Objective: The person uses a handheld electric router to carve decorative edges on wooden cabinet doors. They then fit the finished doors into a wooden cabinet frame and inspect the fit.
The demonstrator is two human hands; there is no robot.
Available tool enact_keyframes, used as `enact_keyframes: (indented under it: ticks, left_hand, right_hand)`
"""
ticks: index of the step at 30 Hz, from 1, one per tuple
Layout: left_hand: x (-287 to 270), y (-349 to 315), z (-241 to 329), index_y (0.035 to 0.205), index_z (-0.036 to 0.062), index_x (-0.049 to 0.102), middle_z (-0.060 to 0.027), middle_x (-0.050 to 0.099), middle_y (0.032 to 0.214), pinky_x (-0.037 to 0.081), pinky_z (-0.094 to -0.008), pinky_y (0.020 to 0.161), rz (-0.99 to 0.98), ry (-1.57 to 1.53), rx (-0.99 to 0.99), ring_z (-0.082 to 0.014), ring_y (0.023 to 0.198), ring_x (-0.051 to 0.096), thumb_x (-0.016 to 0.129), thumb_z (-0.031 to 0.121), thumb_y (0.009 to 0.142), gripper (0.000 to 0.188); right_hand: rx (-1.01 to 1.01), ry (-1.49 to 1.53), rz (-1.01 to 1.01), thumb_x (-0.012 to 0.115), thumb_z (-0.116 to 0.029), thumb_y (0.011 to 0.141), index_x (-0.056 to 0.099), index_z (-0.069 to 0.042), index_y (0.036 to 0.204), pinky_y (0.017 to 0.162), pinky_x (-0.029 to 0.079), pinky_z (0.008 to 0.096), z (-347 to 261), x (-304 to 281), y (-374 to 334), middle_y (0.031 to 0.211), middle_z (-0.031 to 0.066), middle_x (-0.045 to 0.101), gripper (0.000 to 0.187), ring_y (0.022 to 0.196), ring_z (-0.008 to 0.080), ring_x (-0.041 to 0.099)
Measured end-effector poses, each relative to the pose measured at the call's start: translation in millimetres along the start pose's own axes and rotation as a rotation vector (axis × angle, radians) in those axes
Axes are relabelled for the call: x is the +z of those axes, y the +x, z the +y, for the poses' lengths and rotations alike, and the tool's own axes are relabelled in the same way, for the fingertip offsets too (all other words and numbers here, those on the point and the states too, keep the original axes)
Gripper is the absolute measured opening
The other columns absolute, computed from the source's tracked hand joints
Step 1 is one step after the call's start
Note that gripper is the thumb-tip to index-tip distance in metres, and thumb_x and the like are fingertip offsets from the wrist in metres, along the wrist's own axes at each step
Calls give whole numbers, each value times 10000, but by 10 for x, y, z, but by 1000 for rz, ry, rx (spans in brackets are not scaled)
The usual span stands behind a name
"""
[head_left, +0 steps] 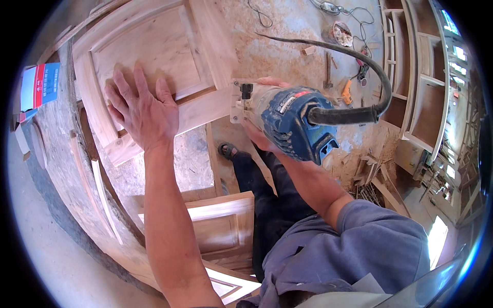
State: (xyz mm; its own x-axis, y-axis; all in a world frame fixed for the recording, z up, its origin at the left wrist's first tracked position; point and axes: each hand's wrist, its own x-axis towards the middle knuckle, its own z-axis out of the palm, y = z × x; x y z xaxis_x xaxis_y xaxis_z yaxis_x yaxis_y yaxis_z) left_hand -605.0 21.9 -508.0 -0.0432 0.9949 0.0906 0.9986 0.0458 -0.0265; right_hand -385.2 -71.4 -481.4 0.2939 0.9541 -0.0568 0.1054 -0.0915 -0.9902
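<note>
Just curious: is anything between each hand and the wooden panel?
Nothing visible separates the left hand from the wooden panel. The right hand grips the blue power tool, whose base plate lies between it and the panel.

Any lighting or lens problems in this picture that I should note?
In the head view, all: fisheye bends the wooden cabinet at right, with black corners; a white patch at lower right is blown out, with bluish glare near the rim; soft shadow edges the left hand on the panelled door; the blue power tool looks fairly sharp.
</note>
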Motion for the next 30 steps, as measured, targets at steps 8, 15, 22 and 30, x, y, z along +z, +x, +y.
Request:
enact_keyframes:
  ticks: [8, 15, 22, 30]
  left_hand:
    - [32, 40, -6, 1527, 181, 433, -127, 235, 1649, 143, -570, 1219, 6, -17, 16, -411, 1520, 166, 415, 498, 1023, 596]
    - [-55, 128, 8, 1522, 159, 433, -159, 220, 1650, 128, -593, 1216, -26, -51, 14, -437, 1522, 142, 432, 472, 1016, 595]
    - [-122, 248, 7, 1536, 176, 424, -144, 230, 1654, 146, -584, 1210, -51, -58, -5, -422, 1518, 172, 440, 480, 1007, 611]
    - [-194, 408, -17, 1539, 149, 411, -152, 204, 1661, 113, -588, 1216, -114, -87, -18, -438, 1525, 134, 431, 467, 1001, 626]
  right_hand:
    - [-188, -25, -23, 827, -107, 726, 639, -97, 1142, 899, 504, 339, 378, 101, 380, 1109, 51, 658, 457, 998, 184, 643]
    - [-247, 39, -23, 808, -146, 765, 717, -149, 1040, 873, 507, 355, 599, 321, 894, 1084, 18, 683, 290, 965, 188, 664]
    - [-605, -510, 215, 866, -187, 665, 710, -137, 823, 718, 495, 419, 217, 549, 1752, 906, 64, 682, 228, 796, 288, 655]
    - [-776, -550, 316, 849, -203, 655, 680, -125, 832, 703, 479, 461, 231, 786, 2506, 943, 77, 643, 257, 812, 346, 617]
